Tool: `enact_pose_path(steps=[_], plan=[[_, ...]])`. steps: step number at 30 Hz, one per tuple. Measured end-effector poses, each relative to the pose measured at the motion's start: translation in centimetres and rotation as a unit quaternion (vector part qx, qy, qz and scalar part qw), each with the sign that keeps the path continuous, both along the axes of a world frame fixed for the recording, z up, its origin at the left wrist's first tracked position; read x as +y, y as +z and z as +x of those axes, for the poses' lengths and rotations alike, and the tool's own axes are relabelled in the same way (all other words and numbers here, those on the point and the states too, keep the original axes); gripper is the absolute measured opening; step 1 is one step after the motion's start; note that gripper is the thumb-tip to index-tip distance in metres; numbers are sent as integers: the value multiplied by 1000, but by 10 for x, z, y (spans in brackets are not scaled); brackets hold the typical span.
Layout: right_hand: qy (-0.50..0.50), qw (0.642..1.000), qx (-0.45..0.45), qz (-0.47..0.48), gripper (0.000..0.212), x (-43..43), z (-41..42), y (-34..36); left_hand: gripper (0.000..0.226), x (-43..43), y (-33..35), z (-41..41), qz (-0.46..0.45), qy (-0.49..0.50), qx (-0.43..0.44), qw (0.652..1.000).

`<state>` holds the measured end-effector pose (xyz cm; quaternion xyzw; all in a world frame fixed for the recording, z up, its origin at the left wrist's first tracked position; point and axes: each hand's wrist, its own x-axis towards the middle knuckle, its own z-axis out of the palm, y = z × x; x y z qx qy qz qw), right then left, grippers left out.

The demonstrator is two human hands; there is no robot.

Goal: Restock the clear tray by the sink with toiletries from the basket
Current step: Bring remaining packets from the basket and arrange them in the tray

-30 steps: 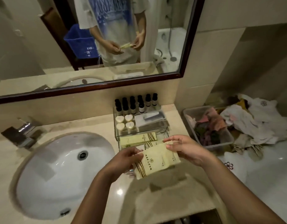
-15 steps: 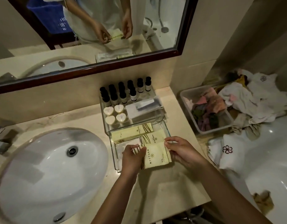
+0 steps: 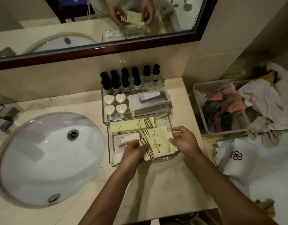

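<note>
A clear tray [image 3: 109, 148] stands on the counter right of the sink. Both hands hold a pale yellow packet [image 3: 159, 146] with brown stripes low in the tray's front right section. My left hand [image 3: 133, 150] pinches its left edge, my right hand [image 3: 183, 140] its right edge. More yellow packets [image 3: 133, 125] lie behind it, and white sachets [image 3: 123, 140] lie at the front left. The raised back tier carries several dark bottles [image 3: 127, 82], heart-shaped soaps [image 3: 115, 103] and a grey pouch [image 3: 148, 99]. The blue basket [image 3: 67, 0] shows only in the mirror.
The white sink basin [image 3: 47, 159] fills the left, with a tap [image 3: 0, 117] at its far left. A plastic bin of cloths [image 3: 221, 109] and crumpled towels [image 3: 261, 103] sit to the right. A mirror frame [image 3: 107, 49] runs above the counter.
Both hands carried the yellow packet forward from above the counter and lowered it into the tray's front right section. The view tilted down and closer.
</note>
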<state>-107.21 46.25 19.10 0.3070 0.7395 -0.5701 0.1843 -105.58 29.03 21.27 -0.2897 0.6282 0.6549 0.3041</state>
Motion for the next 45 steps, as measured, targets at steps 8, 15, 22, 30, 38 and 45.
enact_pose_path(steps=[8,15,22,30,38,45], plan=[[-5,996,41,84,22,-11,-7,-16,22,1,-31,-20,-155,36,52,986],[181,935,44,303,34,-16,-21,-20,27,27,-46,-46,-335,-17,117,935],[335,808,140,465,38,-10,-8,-33,47,24,-52,-35,-404,-124,181,888],[474,754,126,436,73,2,-20,-29,81,-2,-30,-53,-453,-449,275,720],[525,761,61,376,81,1,-40,-30,73,3,-36,-65,-454,-520,252,679],[553,728,70,398,59,6,-46,-24,78,7,-43,-56,-472,-511,245,675]])
